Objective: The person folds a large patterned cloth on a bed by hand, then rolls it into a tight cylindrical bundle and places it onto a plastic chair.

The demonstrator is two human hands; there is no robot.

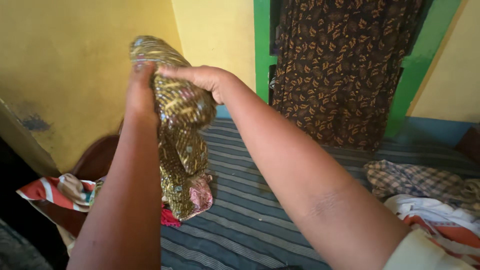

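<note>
**Both hands up on the gold cloth**

We've got the gold patterned cloth (182,125) lifted above the bed's (250,200) left edge, its tail hanging down near the mattress. Our left hand (140,90) is clenched around the top of it, and our right hand (200,77) is curled over the same bunch. Checked and white clothes (425,190) sit at the right edge, striped cloth (60,192) on the left.

Soft, even daylight, moderately bright; yellow wall (65,65) well lit. Lower left corner deep in shadow. Slight overall softness, near forearms mildly blurred. No glare.
</note>
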